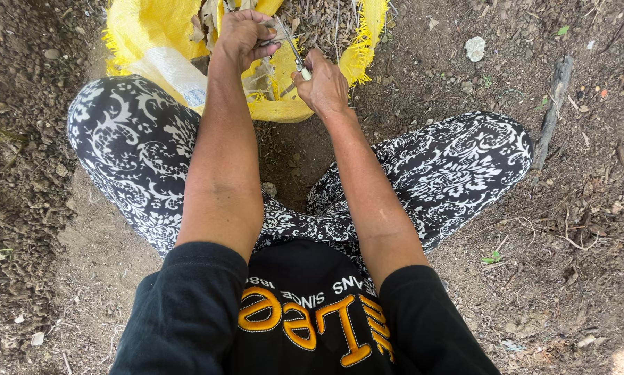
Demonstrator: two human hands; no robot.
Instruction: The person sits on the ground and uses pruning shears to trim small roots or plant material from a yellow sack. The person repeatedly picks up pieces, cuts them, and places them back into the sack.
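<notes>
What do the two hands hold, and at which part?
Both hands grip a thin metal tool: left hand its upper end, right hand its lower end, over the yellow sack.

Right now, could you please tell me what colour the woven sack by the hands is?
Yellow; the frayed woven plastic sack shows best in the head view.

Both bare arms stretch forward between the bent, spread knees. The left hand (241, 36) is curled into a loose fist, fingers folded in. The right hand (323, 87) sits just beside it, fingers pinched closed.
</notes>
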